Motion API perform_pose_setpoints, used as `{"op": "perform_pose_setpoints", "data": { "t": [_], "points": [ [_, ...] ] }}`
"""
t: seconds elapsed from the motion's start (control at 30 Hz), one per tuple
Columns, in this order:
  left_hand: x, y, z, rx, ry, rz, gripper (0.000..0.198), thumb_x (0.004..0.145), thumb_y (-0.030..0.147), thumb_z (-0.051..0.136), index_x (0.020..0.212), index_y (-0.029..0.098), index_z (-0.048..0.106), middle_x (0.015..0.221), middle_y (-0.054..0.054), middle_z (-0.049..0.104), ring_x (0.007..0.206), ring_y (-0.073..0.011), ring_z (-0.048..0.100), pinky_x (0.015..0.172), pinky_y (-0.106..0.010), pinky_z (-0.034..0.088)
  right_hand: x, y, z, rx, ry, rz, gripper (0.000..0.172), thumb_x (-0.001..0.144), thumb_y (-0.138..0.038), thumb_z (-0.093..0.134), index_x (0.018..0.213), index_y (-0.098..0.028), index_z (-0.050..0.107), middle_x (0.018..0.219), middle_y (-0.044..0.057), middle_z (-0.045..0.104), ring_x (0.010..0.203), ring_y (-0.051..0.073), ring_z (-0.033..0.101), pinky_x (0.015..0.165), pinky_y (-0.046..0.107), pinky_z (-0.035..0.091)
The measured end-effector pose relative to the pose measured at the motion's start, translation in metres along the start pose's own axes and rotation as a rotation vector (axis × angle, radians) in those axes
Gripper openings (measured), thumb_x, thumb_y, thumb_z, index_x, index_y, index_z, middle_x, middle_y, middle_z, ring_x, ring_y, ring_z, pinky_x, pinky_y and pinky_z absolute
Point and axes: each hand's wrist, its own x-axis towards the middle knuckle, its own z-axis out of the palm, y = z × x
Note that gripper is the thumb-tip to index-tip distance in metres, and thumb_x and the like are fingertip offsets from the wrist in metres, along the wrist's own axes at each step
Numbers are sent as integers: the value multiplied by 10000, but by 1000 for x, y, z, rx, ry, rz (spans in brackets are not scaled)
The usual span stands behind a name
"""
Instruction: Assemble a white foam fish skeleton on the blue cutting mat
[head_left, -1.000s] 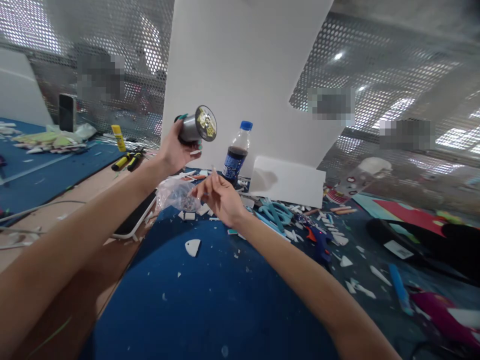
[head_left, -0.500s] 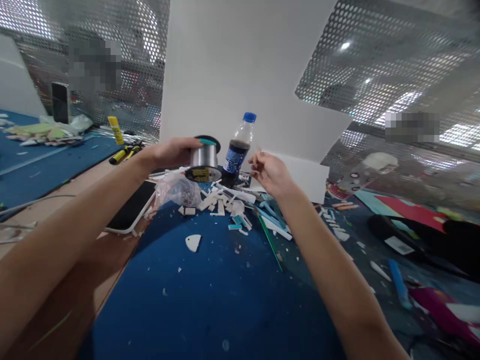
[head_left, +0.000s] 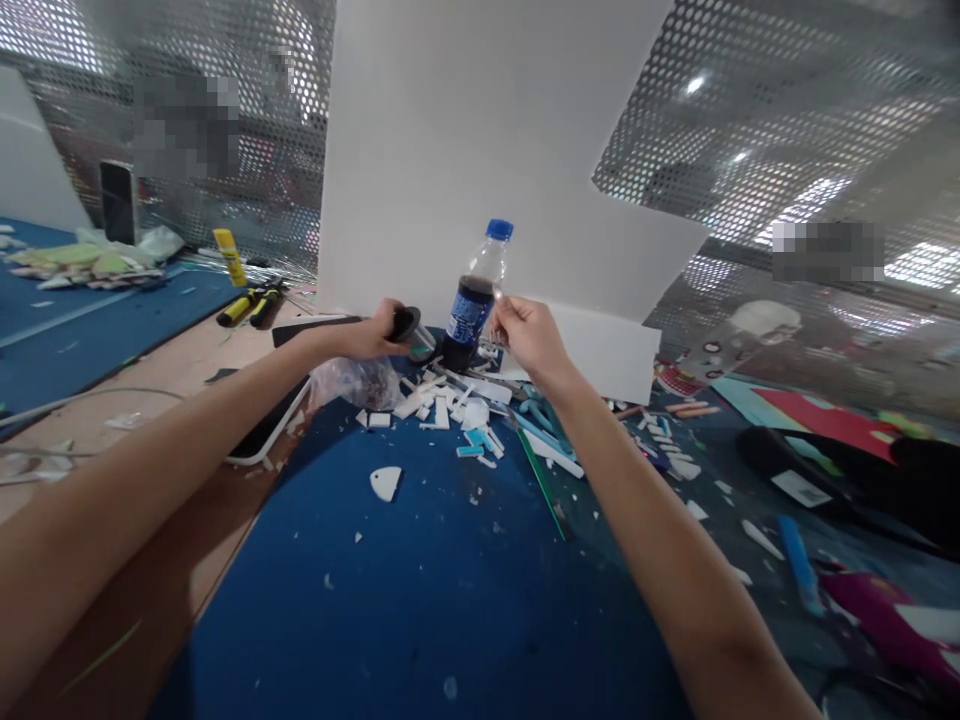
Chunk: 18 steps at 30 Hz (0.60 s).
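My left hand is closed on a spool of clear line, gripping it by a dark rim above the scraps. The spool is tilted. To its right stands a bottle of dark drink with a blue cap. My right hand is in a pinch just right of the bottle; whatever is between the fingertips is too fine to make out. Below the hands lie a heap of white and blue offcuts and a crumpled plastic bag. A small white half-round piece lies on the blue mat.
A white board stands behind the bottle. On the left are a phone-like black slab, yellow-handled tools and a glue stick. A green stick, a blue strip and a black strap-like item lie to the right.
My left hand has turned the spool from upright to tilted and lowered it slightly. My right hand has moved a little left, closer to the bottle, its fingers drawn tighter.
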Motion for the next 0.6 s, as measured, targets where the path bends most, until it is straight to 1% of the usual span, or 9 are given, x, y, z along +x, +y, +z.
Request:
{"op": "perform_pose_setpoints", "data": {
  "t": [0.07,0.13,0.2,0.23,0.27,0.33,0.43,0.5,0.6],
  "points": [
    [2,-6,2,60,12,38,248,872,291,602,1072,149,570,1029,-63,612,912,-184,598,827,-373,495,-2,-2,2,-23,-15,-34,459,957,-332,434,522,-194,483,486,-19,475,467,90,403,515,256,314],
    [2,-7,2,138,-8,60,343,749,293,712,1032,163,566,928,-64,617,952,-226,588,846,-347,459,-5,-3,6,-42,-29,-58,463,959,-331,423,525,-191,500,492,-8,505,469,91,416,522,257,324],
    [0,-1,-2,235,-68,63,477,604,296,794,996,181,548,807,-53,609,938,-271,590,821,-329,438,-7,-5,9,-58,-38,-76,472,960,-353,416,528,-189,513,495,1,528,472,92,431,524,258,336],
    [-2,4,-4,290,-109,62,522,563,313,810,989,185,536,769,-48,606,906,-284,595,796,-329,435,-8,-5,10,-64,-38,-83,479,959,-371,413,530,-188,518,495,4,535,473,94,439,524,258,341],
    [-4,10,-6,348,-148,61,533,570,354,797,994,185,521,743,-41,604,857,-279,599,769,-331,432,-9,-6,11,-69,-35,-91,485,957,-392,414,531,-186,522,495,6,540,473,94,443,523,259,343],
    [-8,22,-10,480,-228,70,531,633,422,742,1038,174,505,770,-51,625,790,-255,598,732,-332,423,-9,-8,10,-77,-19,-105,499,950,-432,419,529,-186,525,485,5,534,464,94,437,513,261,340],
    [-13,37,-13,665,-307,125,542,661,410,707,1102,183,491,894,-71,657,791,-225,598,702,-302,419,-9,-12,6,-81,20,-121,520,941,-476,421,517,-189,511,450,-7,490,439,91,412,497,266,329],
    [-15,43,-12,773,-326,166,548,651,371,702,1121,183,492,946,-78,664,817,-220,607,691,-282,421,-9,-14,3,-80,41,-129,537,938,-503,410,510,-191,498,442,-10,476,432,89,405,492,267,328],
    [-14,45,-8,919,-277,224,546,623,307,699,1110,152,507,968,-105,662,864,-247,616,682,-279,419,-8,-16,-1,-81,55,-138,554,931,-542,397,514,-192,499,455,-9,486,433,86,412,489,264,335]
  ]
}}
